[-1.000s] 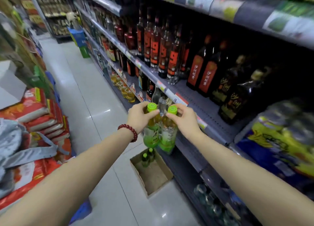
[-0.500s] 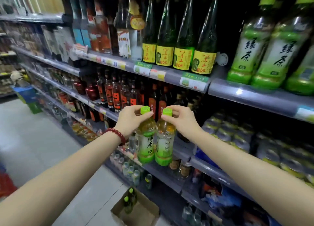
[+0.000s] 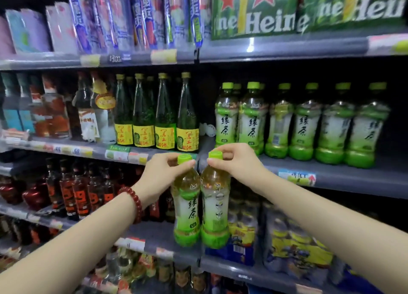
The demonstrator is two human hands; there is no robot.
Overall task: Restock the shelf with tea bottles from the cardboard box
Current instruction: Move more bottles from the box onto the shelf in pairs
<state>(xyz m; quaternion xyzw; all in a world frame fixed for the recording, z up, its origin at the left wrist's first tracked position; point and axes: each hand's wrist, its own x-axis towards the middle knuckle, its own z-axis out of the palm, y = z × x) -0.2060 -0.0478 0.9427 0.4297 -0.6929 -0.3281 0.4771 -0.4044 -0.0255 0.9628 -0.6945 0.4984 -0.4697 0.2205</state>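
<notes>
I hold two green tea bottles by their lime caps, side by side and touching, in front of the shelving. My left hand (image 3: 163, 174), with a red bead bracelet at the wrist, pinches the cap of the left tea bottle (image 3: 187, 207). My right hand (image 3: 236, 161) pinches the cap of the right tea bottle (image 3: 215, 207). Just above and to the right, a row of matching tea bottles (image 3: 300, 126) stands on the grey shelf (image 3: 344, 172). The cardboard box is out of view.
Tall green glass bottles with yellow labels (image 3: 154, 117) stand left of the tea row. Green beer cartons (image 3: 304, 9) and cans (image 3: 123, 20) fill the top shelf. Dark bottles with red labels (image 3: 72, 194) and yellow-blue packs (image 3: 291, 247) sit on the lower shelves.
My view has swung up from the floor and box to the shelves. Both hands have lifted the two bottles higher, to just below the tea shelf's edge.
</notes>
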